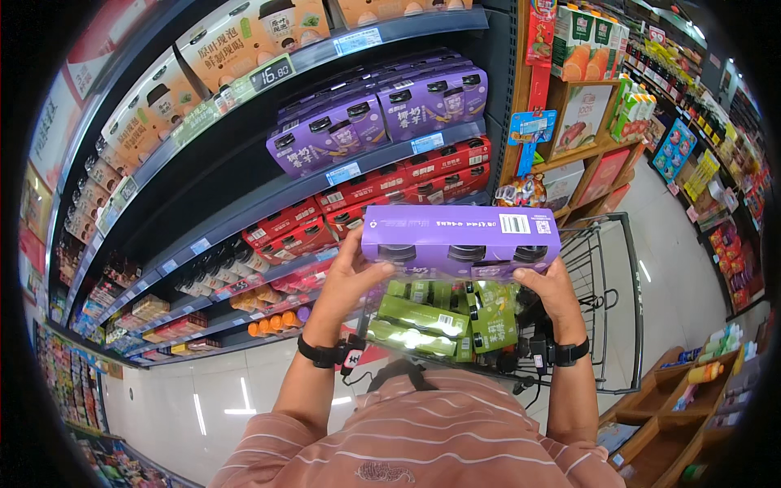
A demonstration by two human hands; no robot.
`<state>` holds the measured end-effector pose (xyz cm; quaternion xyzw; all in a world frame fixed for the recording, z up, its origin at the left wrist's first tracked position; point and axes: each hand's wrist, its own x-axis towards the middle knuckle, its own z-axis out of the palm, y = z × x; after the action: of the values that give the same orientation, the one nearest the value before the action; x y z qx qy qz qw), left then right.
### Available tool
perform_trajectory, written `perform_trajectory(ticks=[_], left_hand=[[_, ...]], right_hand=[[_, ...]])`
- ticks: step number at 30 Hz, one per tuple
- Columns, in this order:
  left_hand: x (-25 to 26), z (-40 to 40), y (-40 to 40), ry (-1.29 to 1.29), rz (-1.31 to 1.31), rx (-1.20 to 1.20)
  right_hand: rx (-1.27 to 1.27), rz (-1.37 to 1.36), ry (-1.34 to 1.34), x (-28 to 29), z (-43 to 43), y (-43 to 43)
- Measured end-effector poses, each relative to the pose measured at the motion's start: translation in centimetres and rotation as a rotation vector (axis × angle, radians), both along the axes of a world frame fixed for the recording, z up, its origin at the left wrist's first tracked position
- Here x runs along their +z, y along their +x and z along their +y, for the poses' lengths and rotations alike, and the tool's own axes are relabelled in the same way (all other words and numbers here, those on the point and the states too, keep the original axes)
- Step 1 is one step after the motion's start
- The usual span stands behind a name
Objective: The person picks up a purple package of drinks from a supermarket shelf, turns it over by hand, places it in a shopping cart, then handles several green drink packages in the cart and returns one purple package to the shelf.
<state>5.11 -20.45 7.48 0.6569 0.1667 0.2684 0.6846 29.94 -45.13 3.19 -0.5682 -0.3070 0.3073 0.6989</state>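
Observation:
A purple cardboard multipack of lidded cups (459, 229) is held level in front of my chest. My left hand (357, 274) grips its left end and my right hand (549, 287) its right end, each thumb on the near side. Black lids show in its cut-outs. Below the pack, green multipacks (421, 317) lie in a wire shopping cart (634, 305). Matching purple packs (433, 107) stand in rows on the shelf ahead, over stacked red packs (293, 235). I wear a black band with a small device on each wrist.
Beige cartons (232, 46) fill the upper shelf, whose edge (357, 41) carries price tags. Bottles with orange caps (274, 323) stand on the lowest shelves. At the right are a wooden rack (549, 158) with juice cartons (576, 43) and a wooden bin display (653, 439) of bottles.

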Motion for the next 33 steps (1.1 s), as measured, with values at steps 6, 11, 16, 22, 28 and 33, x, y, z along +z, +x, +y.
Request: perform_trajectory(ticks=[6, 11, 16, 22, 28, 33], left_hand=[[-0.1, 0.8, -1.5, 0.033, -0.005, 0.029], [-0.2, 2.3, -2.1, 0.001, -0.007, 0.005], [0.6, 3.2, -2.1, 0.013, -0.025, 0.024], [1.3, 5.4, -2.3, 0.042, -0.07, 0.011], [2.5, 8.3, -1.9, 0.001, -0.105, 0.0], [3.8, 10.1, 0.4, -0.012, -0.22, -0.026]], right_hand=[[0.016, -0.055, -0.008, 2.3, 0.8, -1.0], [0.014, -0.154, 0.037, 3.4, 1.3, -1.8], [-0.032, -0.218, 0.025, 3.9, 1.9, -2.3], [-0.068, -0.272, 0.01, 4.6, 3.3, -3.5], [-0.18, -0.439, 0.043, 5.9, 5.3, -5.8], [-0.333, -0.469, 0.118, 6.6, 7.1, -7.8]])
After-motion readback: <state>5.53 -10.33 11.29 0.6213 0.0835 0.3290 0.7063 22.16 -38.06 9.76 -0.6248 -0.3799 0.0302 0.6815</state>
